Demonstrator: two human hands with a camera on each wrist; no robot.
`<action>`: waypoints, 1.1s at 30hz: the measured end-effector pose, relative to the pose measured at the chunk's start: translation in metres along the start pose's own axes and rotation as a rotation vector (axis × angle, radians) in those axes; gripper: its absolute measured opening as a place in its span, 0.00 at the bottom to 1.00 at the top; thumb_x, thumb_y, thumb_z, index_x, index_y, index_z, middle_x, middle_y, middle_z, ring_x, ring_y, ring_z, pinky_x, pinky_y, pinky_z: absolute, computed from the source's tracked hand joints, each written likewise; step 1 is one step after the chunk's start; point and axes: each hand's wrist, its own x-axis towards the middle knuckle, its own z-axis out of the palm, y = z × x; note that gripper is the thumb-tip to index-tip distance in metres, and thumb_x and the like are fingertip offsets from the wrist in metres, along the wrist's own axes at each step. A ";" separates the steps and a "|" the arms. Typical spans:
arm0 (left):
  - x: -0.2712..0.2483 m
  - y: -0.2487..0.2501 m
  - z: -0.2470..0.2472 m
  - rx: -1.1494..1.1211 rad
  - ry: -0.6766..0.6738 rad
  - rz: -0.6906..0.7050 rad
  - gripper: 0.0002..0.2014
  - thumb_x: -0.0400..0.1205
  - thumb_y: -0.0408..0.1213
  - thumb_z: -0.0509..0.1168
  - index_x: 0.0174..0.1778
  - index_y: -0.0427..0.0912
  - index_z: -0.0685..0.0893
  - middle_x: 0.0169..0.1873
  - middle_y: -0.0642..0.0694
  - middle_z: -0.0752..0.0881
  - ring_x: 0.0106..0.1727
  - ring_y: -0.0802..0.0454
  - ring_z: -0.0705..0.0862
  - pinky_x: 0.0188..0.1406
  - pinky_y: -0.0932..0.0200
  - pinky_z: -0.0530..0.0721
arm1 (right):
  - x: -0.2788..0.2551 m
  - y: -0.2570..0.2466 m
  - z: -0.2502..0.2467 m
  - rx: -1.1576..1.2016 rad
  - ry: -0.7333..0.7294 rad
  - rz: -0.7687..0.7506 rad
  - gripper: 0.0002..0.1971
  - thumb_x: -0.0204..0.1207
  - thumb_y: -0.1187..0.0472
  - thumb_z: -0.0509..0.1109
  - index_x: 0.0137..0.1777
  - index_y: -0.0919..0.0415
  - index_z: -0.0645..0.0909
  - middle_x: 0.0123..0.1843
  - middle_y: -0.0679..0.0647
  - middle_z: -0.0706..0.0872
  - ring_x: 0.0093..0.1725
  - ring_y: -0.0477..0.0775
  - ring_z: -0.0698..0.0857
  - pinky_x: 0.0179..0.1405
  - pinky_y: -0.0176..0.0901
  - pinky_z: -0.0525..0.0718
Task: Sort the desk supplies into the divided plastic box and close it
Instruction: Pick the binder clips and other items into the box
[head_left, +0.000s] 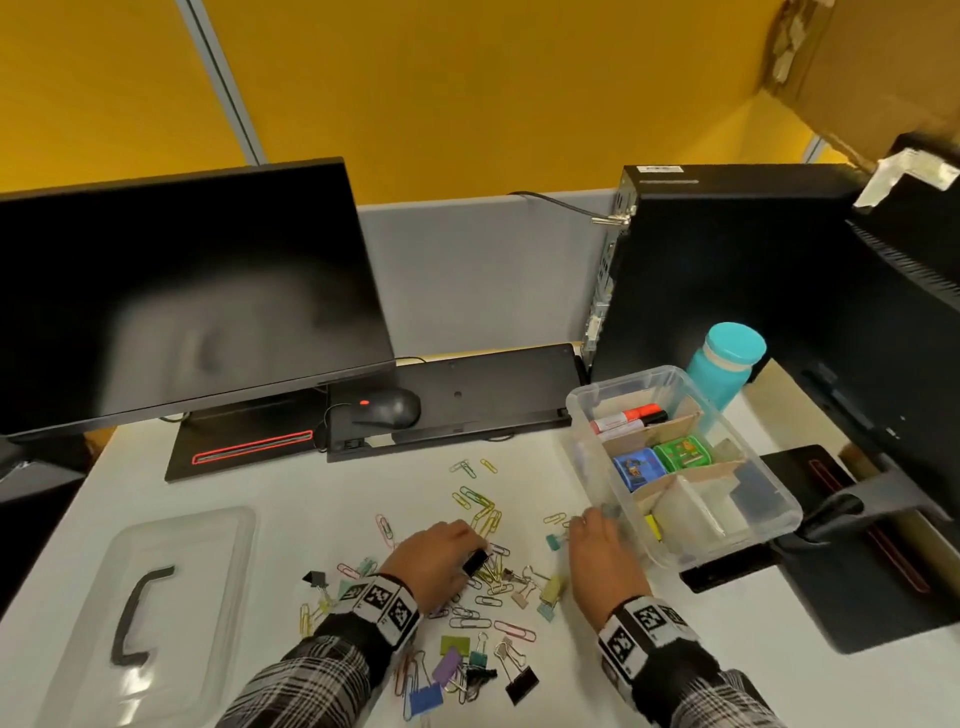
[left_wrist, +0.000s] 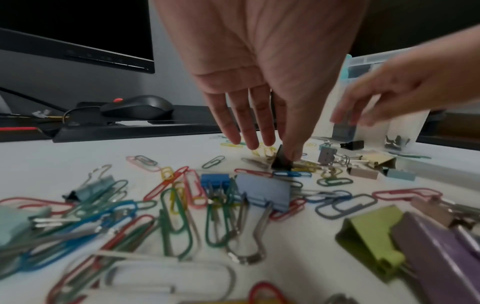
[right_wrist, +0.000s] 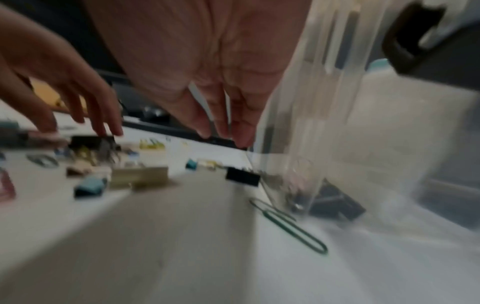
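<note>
Low in the middle of the head view, the left hand (head_left: 439, 558) pinches a small black binder clip (head_left: 475, 562) between thumb and forefinger, its other fingers held straight over the heap. The left wrist view shows that same clip (left_wrist: 281, 159) tipped up on one edge among the yellow paper clips (left_wrist: 262, 151).

The right hand (head_left: 600, 545) hangs just left of the clear divided box (head_left: 769, 506), which sits at the right of the table (head_left: 291, 493). Its fingers point down beside the box wall, loosely extended; the right wrist view is badly blurred, but I see nothing held in them.

The box already holds markers (head_left: 628, 415) in its far compartment and two small colourful tape rolls (head_left: 660, 460) in the middle one. Its lid (head_left: 171, 587), with a black handle, lies flat at the lower left.

Judging by looks, the binder clips are light, stiff steel with springy wire arms. Taking one by its folded body across the flat sides, as the left hand does, seems surest. The arms swing and would let it dangle.

The paper clips (head_left: 480, 512) are light, thin and smooth, lying flat on the table, so they look hard to nip singly. Sliding a few together, or lifting one by a raised loop, should go better. Several lie tangled with the clips at the bottom centre, around the blue binder clip (head_left: 426, 696), and may drag neighbours along.
</note>
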 end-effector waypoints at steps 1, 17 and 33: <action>0.001 0.000 0.001 0.003 0.005 0.002 0.21 0.81 0.37 0.61 0.71 0.50 0.74 0.66 0.50 0.77 0.64 0.48 0.77 0.60 0.53 0.79 | 0.001 0.001 0.004 -0.032 -0.037 0.055 0.23 0.80 0.71 0.54 0.76 0.66 0.61 0.77 0.62 0.61 0.76 0.59 0.64 0.73 0.46 0.72; -0.001 -0.018 0.012 -0.030 0.016 0.025 0.20 0.79 0.41 0.64 0.69 0.48 0.75 0.63 0.49 0.71 0.57 0.48 0.79 0.54 0.57 0.82 | 0.005 0.001 0.016 0.138 -0.102 0.215 0.17 0.78 0.62 0.58 0.66 0.58 0.62 0.66 0.59 0.74 0.65 0.59 0.74 0.63 0.48 0.76; 0.006 -0.020 -0.017 -0.478 0.158 -0.184 0.10 0.77 0.28 0.60 0.42 0.50 0.71 0.40 0.51 0.79 0.37 0.56 0.80 0.35 0.65 0.78 | 0.036 -0.008 0.029 0.314 -0.219 0.215 0.08 0.78 0.51 0.65 0.48 0.50 0.68 0.56 0.52 0.79 0.46 0.50 0.77 0.48 0.42 0.77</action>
